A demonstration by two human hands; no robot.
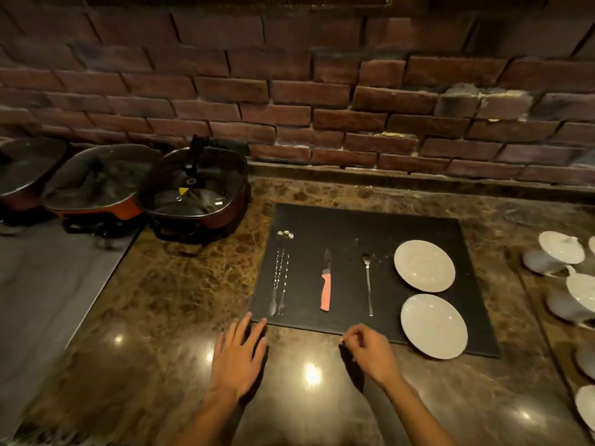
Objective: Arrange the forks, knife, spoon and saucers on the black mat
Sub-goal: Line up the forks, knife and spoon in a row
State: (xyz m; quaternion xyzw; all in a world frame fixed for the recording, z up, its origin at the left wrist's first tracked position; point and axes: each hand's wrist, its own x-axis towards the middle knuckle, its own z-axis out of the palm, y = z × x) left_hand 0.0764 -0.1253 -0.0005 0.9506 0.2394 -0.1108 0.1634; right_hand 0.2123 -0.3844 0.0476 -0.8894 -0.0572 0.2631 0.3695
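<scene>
A black mat lies on the brown marble counter. Along its left side lie two long thin forks side by side, tines toward me. A knife with a pink handle lies in the middle, and a long spoon to its right. Two white saucers sit on the mat's right part, one farther and one nearer. My left hand rests flat on the counter just below the forks, fingers spread. My right hand hovers below the spoon, fingers curled loosely, holding nothing.
Three lidded electric pots stand at the back left, against a brick wall. White teapots and dishes crowd the counter's right edge. A grey surface adjoins the counter on the left.
</scene>
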